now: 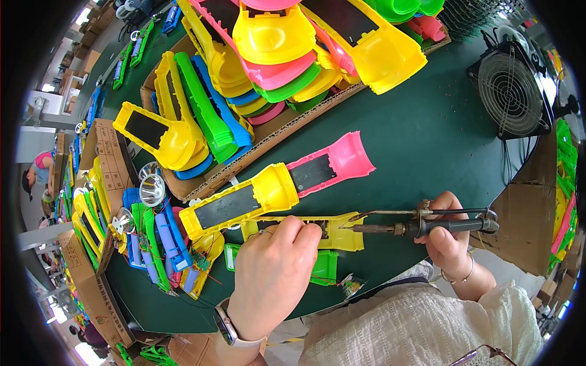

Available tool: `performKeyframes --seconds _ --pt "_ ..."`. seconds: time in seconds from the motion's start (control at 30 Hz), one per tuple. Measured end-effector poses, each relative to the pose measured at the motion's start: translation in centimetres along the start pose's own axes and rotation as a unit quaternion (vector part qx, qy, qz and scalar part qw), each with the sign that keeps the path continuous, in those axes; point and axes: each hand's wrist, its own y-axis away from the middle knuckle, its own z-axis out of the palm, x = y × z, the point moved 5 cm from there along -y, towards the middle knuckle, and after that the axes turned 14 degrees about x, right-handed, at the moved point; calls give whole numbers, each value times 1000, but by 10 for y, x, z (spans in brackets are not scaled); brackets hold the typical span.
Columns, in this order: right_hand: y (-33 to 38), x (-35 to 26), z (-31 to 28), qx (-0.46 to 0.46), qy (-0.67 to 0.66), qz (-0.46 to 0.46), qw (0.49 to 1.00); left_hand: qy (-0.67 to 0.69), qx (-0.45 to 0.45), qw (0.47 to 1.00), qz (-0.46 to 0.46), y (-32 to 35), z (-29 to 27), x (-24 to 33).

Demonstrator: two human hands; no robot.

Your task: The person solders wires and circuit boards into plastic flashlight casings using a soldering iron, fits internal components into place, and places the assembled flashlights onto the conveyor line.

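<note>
Yellow torch half-shell [317, 235] on the green table [427, 140] is pinned by the left hand [271, 268]. One soldering iron [421, 227], gripped in the right hand [448, 235], is aimed at its open end; soldering appears underway, and steady tip contact seems needed. Two assembled torches [278, 186] lie behind.

Fan [511, 93] right; shell box [201, 183] behind torch half [342, 235].

left hand [271, 274] hiding yellow casing's [342, 235] middle, solder joint unclear
</note>
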Motion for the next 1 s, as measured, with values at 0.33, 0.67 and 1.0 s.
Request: performKeyframes --seconds 0.33,0.67,1.0 --pt "1 4 -7 42 -45 0 998 -8 2 1000 2 0 -1 0" --pt "2 -1 -9 54 -43 -15 998 6 96 995 14 14 -31 -10" --pt "6 -3 -1 73 -47 -23 996 -65 122 988 72 72 -13 -27"
